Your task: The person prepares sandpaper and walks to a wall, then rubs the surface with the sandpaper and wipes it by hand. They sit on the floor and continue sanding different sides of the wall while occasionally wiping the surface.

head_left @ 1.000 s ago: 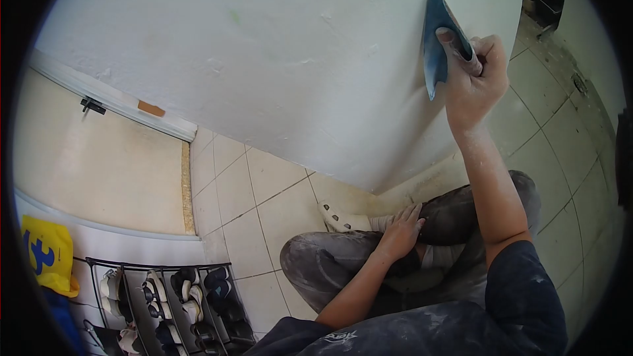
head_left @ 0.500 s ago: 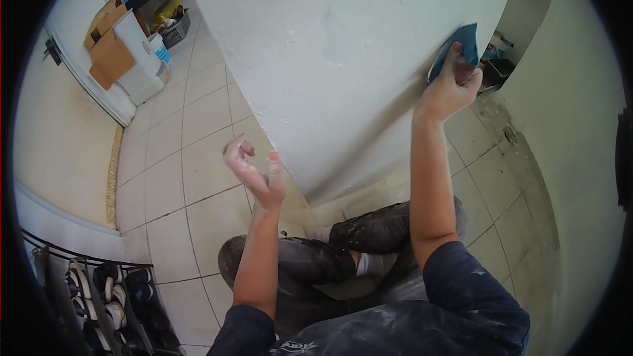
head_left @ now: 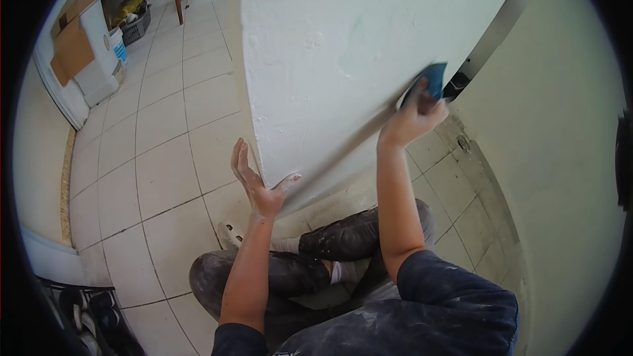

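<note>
A folded blue sheet that looks like sandpaper (head_left: 433,80) is in my right hand (head_left: 412,122), pressed against the white wall (head_left: 343,46) near its right edge. Fingers and thumb close around the sheet, with part of it hidden behind them. Low on the wall's left corner, my left hand (head_left: 260,188) is open, fingers spread along the side and thumb across the front face. White dust coats the left hand. Small chips and rough spots mark the wall by that corner.
My crossed legs (head_left: 343,237) are on the tiled floor (head_left: 165,178) below the wall. At the far left stand a cardboard box (head_left: 72,49), a white bucket (head_left: 117,45) and a grey basket (head_left: 136,26). Shoes (head_left: 86,316) sit on a rack at lower left.
My left hand has gone from curled in the air to spread against the wall's corner. The right hand with the sandpaper appears lower and further left; the whole view has also shifted.
</note>
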A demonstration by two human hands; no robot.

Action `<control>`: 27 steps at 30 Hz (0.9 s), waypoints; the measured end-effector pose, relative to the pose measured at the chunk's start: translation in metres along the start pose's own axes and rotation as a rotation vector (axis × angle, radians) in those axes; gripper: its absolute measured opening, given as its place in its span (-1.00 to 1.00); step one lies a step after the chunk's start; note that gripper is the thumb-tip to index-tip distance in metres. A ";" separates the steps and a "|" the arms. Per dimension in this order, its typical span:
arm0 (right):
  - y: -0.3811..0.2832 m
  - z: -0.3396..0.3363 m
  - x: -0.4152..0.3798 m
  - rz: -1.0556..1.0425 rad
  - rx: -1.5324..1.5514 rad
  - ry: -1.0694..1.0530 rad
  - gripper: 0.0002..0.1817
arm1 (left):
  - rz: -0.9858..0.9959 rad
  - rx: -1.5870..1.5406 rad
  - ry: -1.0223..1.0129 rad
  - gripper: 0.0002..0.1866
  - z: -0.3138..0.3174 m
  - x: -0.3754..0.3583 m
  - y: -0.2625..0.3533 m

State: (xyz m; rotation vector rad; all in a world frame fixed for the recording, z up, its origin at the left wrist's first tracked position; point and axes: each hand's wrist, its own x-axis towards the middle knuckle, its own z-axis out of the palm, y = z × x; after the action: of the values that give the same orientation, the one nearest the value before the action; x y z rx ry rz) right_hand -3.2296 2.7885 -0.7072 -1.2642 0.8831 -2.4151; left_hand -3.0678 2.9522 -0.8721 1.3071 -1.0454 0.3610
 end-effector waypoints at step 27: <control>0.008 -0.007 -0.010 0.056 0.137 -0.106 -0.85 | 0.090 0.100 0.194 -0.13 0.001 0.005 -0.003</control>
State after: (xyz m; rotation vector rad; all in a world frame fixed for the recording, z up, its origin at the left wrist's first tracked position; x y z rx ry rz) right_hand -3.2295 2.7900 -0.7214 -1.2849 0.7024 -2.2988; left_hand -3.0638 2.9485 -0.8697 1.2881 -0.9335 0.6025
